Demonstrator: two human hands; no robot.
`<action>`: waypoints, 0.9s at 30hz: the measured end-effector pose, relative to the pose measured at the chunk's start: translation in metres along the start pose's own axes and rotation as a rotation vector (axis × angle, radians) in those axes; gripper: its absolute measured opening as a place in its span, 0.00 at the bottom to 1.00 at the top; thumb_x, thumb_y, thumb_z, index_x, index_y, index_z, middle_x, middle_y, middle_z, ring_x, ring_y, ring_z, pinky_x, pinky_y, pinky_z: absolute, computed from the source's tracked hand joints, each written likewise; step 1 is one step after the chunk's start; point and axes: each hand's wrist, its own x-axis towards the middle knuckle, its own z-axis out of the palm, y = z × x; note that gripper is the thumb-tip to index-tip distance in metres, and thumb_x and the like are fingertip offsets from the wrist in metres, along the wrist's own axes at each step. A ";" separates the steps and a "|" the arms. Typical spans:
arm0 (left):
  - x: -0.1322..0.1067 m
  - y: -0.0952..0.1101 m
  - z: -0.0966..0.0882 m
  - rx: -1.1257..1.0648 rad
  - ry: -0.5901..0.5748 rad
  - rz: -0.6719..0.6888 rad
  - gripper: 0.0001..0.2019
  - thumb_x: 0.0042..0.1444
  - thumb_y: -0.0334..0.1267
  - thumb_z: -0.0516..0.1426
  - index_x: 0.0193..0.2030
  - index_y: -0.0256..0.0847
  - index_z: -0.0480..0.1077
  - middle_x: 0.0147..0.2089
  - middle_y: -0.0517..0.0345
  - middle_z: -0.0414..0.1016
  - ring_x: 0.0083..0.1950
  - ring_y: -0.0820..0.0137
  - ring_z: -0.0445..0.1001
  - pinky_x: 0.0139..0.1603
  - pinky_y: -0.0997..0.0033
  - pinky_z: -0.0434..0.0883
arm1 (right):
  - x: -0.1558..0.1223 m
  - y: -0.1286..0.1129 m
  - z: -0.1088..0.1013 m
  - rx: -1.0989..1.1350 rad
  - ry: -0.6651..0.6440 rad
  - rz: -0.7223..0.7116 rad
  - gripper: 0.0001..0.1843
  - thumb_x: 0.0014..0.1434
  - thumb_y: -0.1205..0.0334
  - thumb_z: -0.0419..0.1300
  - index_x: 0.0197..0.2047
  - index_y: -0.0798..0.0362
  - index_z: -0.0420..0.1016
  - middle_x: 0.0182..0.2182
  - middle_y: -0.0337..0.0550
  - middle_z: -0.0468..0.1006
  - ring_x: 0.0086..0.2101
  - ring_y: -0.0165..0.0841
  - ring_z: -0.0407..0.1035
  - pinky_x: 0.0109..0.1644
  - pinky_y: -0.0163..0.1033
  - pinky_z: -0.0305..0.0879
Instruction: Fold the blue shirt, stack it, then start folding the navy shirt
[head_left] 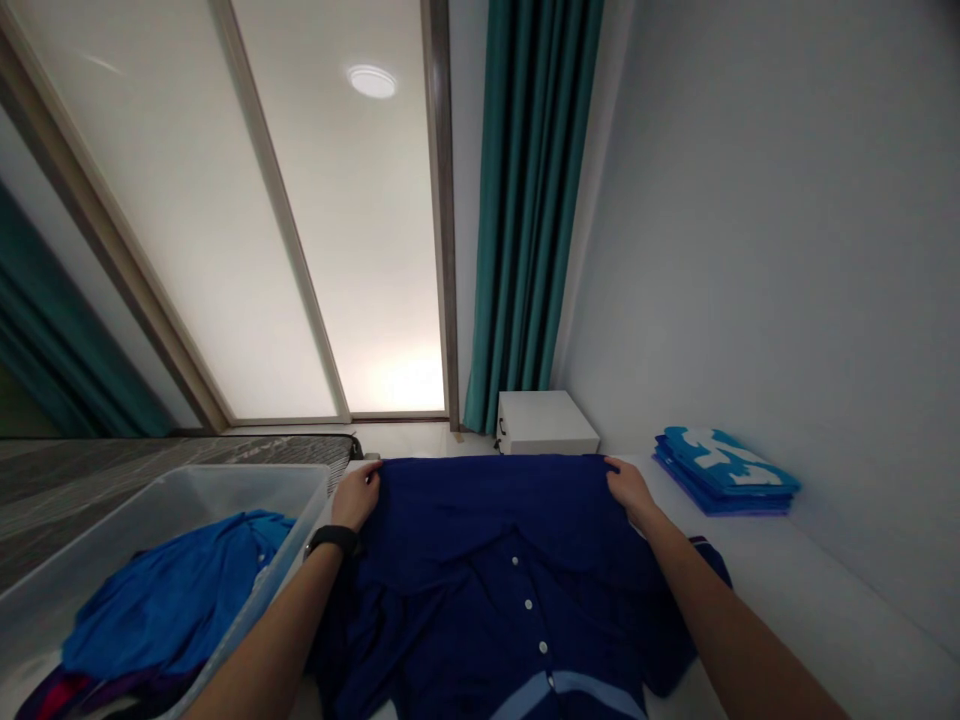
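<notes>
Right now, the left hand (pixel 356 497) and right hand (pixel 634 493) sit wide apart at 11 and 1 o'clock, each gripping the far edge of a navy button-up shirt (pixel 480 570). The shirt lies spread on a white surface (pixel 795 590). A black watch (pixel 332 540) circles the left wrist. At 9 o'clock, a clear plastic bin (pixel 232 490) holds blue clothes (pixel 176 595); a folded blue stack (pixel 724 472) sits at 2 o'clock, and a white box (pixel 547 422) at 12.

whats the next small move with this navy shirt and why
Probably give the navy button-up shirt a slight outward tug to smooth it, since the left hand and right hand both hold its far edge and the fabric below looks rumpled.
</notes>
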 end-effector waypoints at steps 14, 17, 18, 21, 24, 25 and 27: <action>-0.034 0.012 0.010 0.192 -0.067 -0.018 0.22 0.64 0.39 0.46 0.63 0.49 0.65 0.55 0.48 0.76 0.50 0.55 0.77 0.45 0.59 0.72 | -0.009 -0.039 0.013 -0.121 -0.079 -0.041 0.33 0.57 0.72 0.45 0.67 0.59 0.60 0.60 0.54 0.68 0.59 0.42 0.63 0.63 0.43 0.56; -0.034 0.013 0.008 0.205 -0.076 -0.018 0.22 0.64 0.40 0.46 0.63 0.49 0.65 0.54 0.48 0.77 0.50 0.54 0.77 0.45 0.58 0.72 | -0.002 -0.019 0.002 -0.159 -0.007 0.151 0.33 0.57 0.72 0.44 0.67 0.66 0.57 0.60 0.62 0.66 0.59 0.45 0.63 0.61 0.44 0.59; -0.034 0.013 0.008 0.208 -0.078 -0.021 0.22 0.64 0.40 0.46 0.63 0.49 0.65 0.54 0.48 0.77 0.50 0.54 0.77 0.45 0.58 0.72 | -0.003 -0.014 0.001 -0.164 -0.007 0.189 0.33 0.58 0.71 0.44 0.67 0.64 0.57 0.59 0.61 0.66 0.57 0.44 0.65 0.59 0.44 0.61; -0.034 0.013 0.008 0.194 -0.076 -0.021 0.22 0.64 0.41 0.47 0.63 0.49 0.66 0.54 0.49 0.77 0.51 0.55 0.77 0.45 0.59 0.72 | -0.009 -0.006 0.005 -0.170 -0.042 0.239 0.31 0.60 0.66 0.45 0.67 0.56 0.59 0.55 0.57 0.72 0.49 0.42 0.72 0.52 0.44 0.66; -0.034 0.012 0.009 0.161 -0.066 -0.007 0.21 0.64 0.40 0.47 0.62 0.49 0.67 0.56 0.50 0.75 0.51 0.56 0.76 0.45 0.60 0.73 | -0.015 -0.008 0.010 -0.172 -0.108 0.222 0.25 0.60 0.63 0.49 0.60 0.51 0.69 0.49 0.53 0.77 0.45 0.43 0.74 0.49 0.47 0.68; -0.034 0.012 0.009 0.156 -0.068 -0.002 0.21 0.64 0.40 0.47 0.62 0.48 0.67 0.56 0.51 0.76 0.51 0.56 0.76 0.45 0.60 0.73 | -0.016 -0.010 0.010 -0.173 -0.127 0.208 0.24 0.59 0.63 0.50 0.57 0.51 0.71 0.48 0.53 0.78 0.45 0.44 0.74 0.49 0.48 0.68; -0.034 0.011 0.009 0.146 -0.064 0.003 0.21 0.64 0.38 0.47 0.62 0.49 0.67 0.55 0.51 0.76 0.51 0.56 0.77 0.45 0.61 0.73 | -0.017 -0.015 0.008 -0.172 -0.136 0.165 0.24 0.59 0.65 0.49 0.58 0.52 0.72 0.48 0.54 0.78 0.46 0.45 0.74 0.50 0.49 0.67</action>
